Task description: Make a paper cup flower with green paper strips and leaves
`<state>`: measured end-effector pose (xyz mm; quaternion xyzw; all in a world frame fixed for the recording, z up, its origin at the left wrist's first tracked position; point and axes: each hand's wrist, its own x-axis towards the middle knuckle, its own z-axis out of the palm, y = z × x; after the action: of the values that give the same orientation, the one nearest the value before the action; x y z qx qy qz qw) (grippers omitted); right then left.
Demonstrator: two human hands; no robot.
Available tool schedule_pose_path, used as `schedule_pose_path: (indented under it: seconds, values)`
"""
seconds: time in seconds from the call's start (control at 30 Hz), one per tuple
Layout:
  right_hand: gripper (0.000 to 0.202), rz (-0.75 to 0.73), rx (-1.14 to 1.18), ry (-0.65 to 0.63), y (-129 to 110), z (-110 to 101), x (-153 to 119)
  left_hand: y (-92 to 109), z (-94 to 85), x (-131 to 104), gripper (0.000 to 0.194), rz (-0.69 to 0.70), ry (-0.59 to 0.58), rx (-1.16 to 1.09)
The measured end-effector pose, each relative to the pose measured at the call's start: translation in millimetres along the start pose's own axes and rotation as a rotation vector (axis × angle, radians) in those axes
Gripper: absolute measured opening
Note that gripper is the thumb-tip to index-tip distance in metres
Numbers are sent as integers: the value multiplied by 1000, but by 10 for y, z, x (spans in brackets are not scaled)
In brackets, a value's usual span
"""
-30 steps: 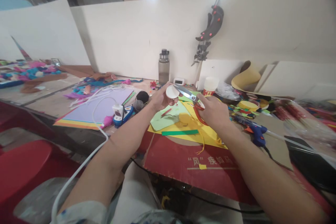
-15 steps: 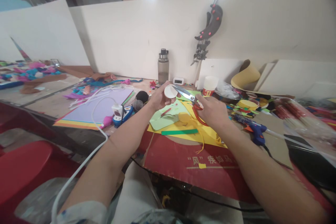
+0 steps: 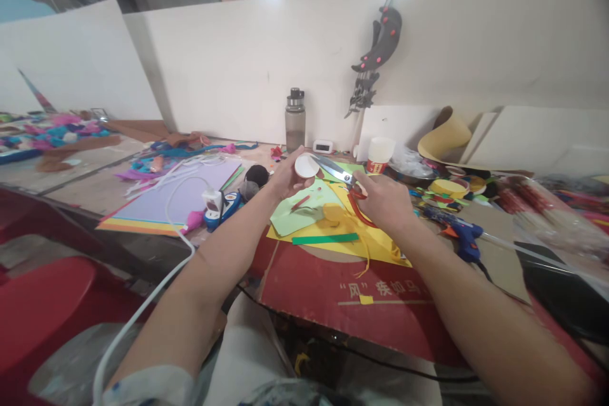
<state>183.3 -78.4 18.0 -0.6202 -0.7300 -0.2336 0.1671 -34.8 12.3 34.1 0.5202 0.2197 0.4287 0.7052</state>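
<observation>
"How far along are we?"

"Our left hand (image 3: 288, 180) curls closed around a white round piece (image 3: 307, 166); our right hand (image 3: 387, 200) grips the scissors (image 3: 337, 171), tips at its rim. Its outline looks whole; we can't make out any cut."

"What's around us?"

"Green paper (image 3: 297, 214) and a green strip (image 3: 325, 239) lie below, the bottle (image 3: 295, 124) and paper cup (image 3: 380, 153) beyond, the glue gun (image 3: 466, 236) rightward. Nothing seems to block our scissors."

2 bare forearms (image 3: 223, 244), a pale sleeve (image 3: 151, 384) with blue spots, off-white trousers (image 3: 242, 342)
</observation>
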Motion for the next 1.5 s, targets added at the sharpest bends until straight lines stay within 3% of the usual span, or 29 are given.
schedule_pose_path:
  seconds: [0.27,0.57,0.73,0.9,1.03,1.5]
  values:
    - [35,-25,7,15,32,63,-1,56,-15,-14,65,-82,-17,44]
    - [37,32,34,-53,-16,-19,-3,43,-71,18,59,-56,-64,26]
    - [42,86,180,-46,-34,-68,17,-13,-73,12,45,122,-56,-62]
    - [42,116,232,-119,-28,-100,9,-38,-98,2,60,302,-65,26]
    - [41,102,201,-180,-59,-139,4,-29,-100,9,56,421,-15,86]
    - [38,3,115,-256,-122,-123,7,-82,-125,64,60,448,9,90]
